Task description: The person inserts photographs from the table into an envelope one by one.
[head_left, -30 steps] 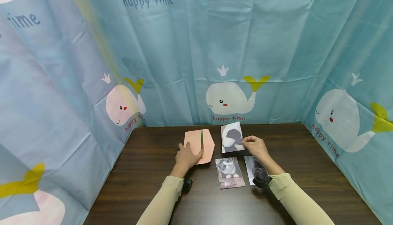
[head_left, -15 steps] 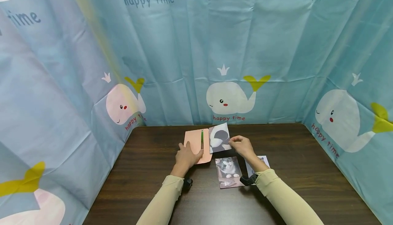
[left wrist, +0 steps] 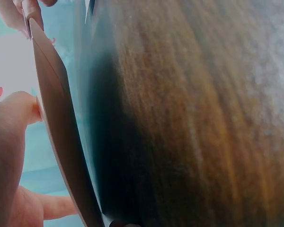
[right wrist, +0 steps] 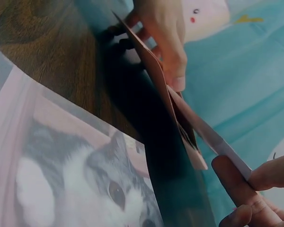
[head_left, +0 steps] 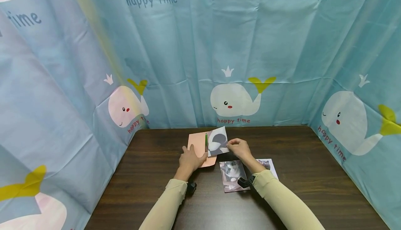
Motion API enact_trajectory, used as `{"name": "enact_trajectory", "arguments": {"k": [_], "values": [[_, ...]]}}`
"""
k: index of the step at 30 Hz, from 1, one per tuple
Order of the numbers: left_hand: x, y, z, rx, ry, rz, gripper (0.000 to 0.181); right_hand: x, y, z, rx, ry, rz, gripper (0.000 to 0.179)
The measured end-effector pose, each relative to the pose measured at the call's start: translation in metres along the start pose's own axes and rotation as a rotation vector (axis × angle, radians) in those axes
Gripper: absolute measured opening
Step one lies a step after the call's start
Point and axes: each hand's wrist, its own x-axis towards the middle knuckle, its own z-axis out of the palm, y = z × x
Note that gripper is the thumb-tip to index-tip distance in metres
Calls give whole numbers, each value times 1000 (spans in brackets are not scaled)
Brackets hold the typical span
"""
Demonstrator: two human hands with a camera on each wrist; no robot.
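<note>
My left hand (head_left: 191, 162) rests on a pink envelope (head_left: 196, 140) with fingers spread, the thumb beside a narrow green strip at its opening. With thumb and fingertips, my right hand (head_left: 240, 148) pinches the right edge of a grey-and-white photo card (head_left: 217, 141). The card overlaps the envelope's right part. In the right wrist view its far edge meets the envelope (right wrist: 154, 68) close by the left thumb (right wrist: 177, 80). The left wrist view shows the envelope (left wrist: 61, 127) edge-on beside the left fingers.
A cat photo card (head_left: 230, 174) lies on the dark wooden table (head_left: 150, 174), below the right hand. Another photo card (head_left: 268, 165) is partly covered by the right forearm. A blue whale-print curtain (head_left: 175, 66) surrounds the table's back and sides.
My right hand has moved left with the photo card, from beside the envelope to over its right part. The left hand and envelope stay in place. The right forearm uncovers one card's right side.
</note>
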Motion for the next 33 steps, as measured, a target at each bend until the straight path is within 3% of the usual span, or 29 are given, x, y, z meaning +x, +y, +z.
{"name": "enact_trajectory", "arguments": {"k": [21, 33], "values": [[2, 2, -1, 16, -9, -10, 98, 7, -2, 22, 8, -25, 1, 18], [2, 2, -2, 17, -23, -19, 98, 10, -8, 37, -131, -45, -75, 14]]}}
